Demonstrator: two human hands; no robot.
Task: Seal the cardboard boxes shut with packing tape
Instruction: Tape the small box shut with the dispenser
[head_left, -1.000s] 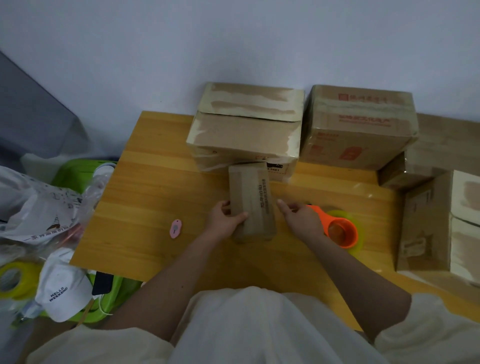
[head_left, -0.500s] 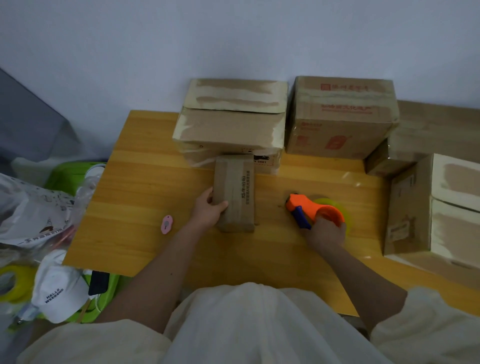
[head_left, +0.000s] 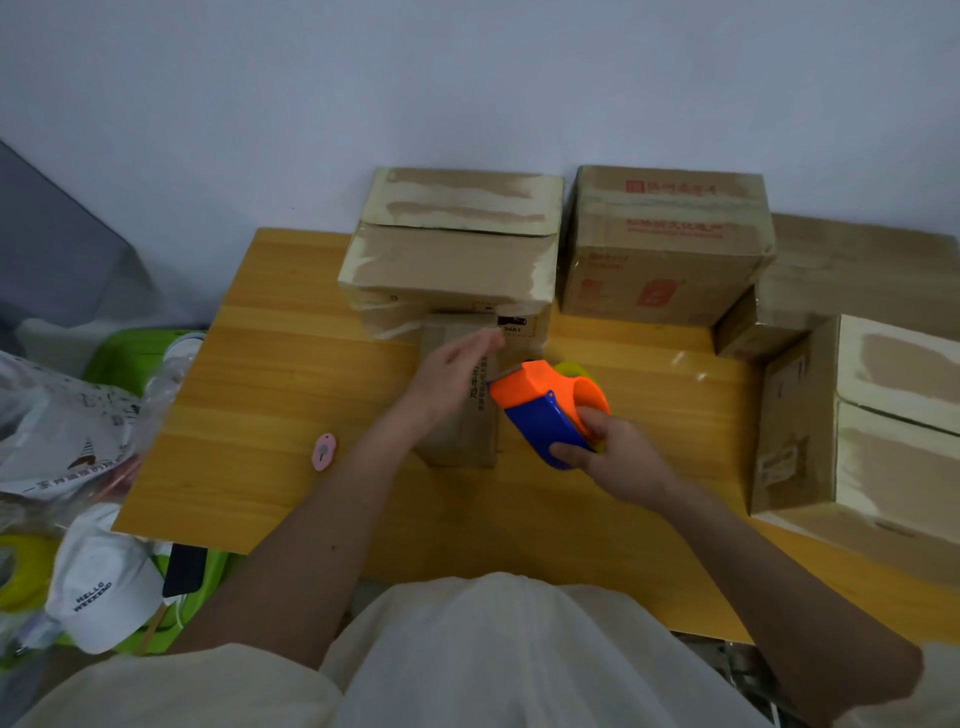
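The wooden surface (head_left: 291, 395) carries everything I need within arm's reach. Against the far wall stands a large cardboard box (head_left: 449, 260) with pale torn patches, and to its right a red-printed box (head_left: 667, 244). At the right edge sits another open-flapped box (head_left: 857, 415) with a low box (head_left: 852, 270) behind it. I take these to be waiting their turn, parked out of the working space.

The small cardboard box (head_left: 457, 436) is the one I am sealing. It lies lengthways in the middle, near me, its far end touching the large box, which I judge gives it something to brace against when the tape is pulled.

My left hand (head_left: 447, 376) lies over its top with fingers straight and together, flat rather than curled, holding nothing. It seems to be there to keep the flaps down and the box from sliding.

My right hand (head_left: 615, 457) has its grip wrapped round the blue handle of the tape dispenser (head_left: 545, 400), lifted off the surface just right of the small box, orange nose pointing left toward the box top. That angle looks right for laying the tape end onto the seam; whether tape already touches the cardboard I cannot tell.

A small pink cutter (head_left: 324, 451) lies to the left, apart from the work.
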